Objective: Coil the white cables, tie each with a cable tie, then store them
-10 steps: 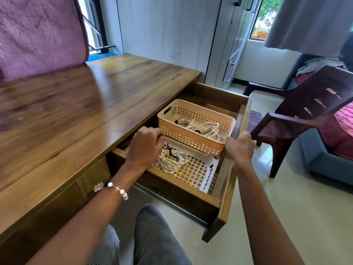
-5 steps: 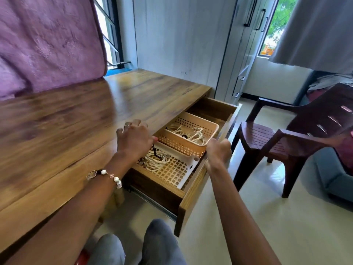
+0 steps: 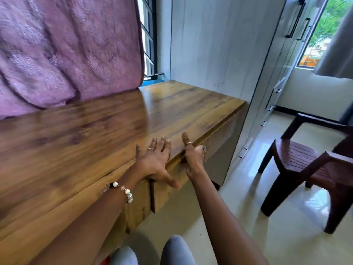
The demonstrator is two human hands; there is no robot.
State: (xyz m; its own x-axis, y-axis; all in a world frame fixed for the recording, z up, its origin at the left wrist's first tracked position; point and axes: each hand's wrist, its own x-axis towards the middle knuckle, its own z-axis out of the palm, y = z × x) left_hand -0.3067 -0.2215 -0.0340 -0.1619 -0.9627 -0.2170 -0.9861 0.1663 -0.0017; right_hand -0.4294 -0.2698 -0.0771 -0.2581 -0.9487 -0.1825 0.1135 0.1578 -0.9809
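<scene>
The wooden drawer sits pushed in, flush under the desk top. The white cables and the baskets are hidden inside it. My left hand lies flat on the desk's front edge with straight fingers, and its thumb hangs down over the drawer front. My right hand is at the same edge just to the right. One of its digits points up over the desk top while the others are curled against the drawer front, holding nothing.
A dark brown plastic chair stands on the tiled floor to the right. A purple quilted mattress leans along the back of the desk. A grey wardrobe lines the far wall. My knees are below.
The drawer slid from open to fully closed, hiding the baskets and coiled cables. My left hand moved from the drawer's inside onto the desk top; my right hand followed the drawer front in.
</scene>
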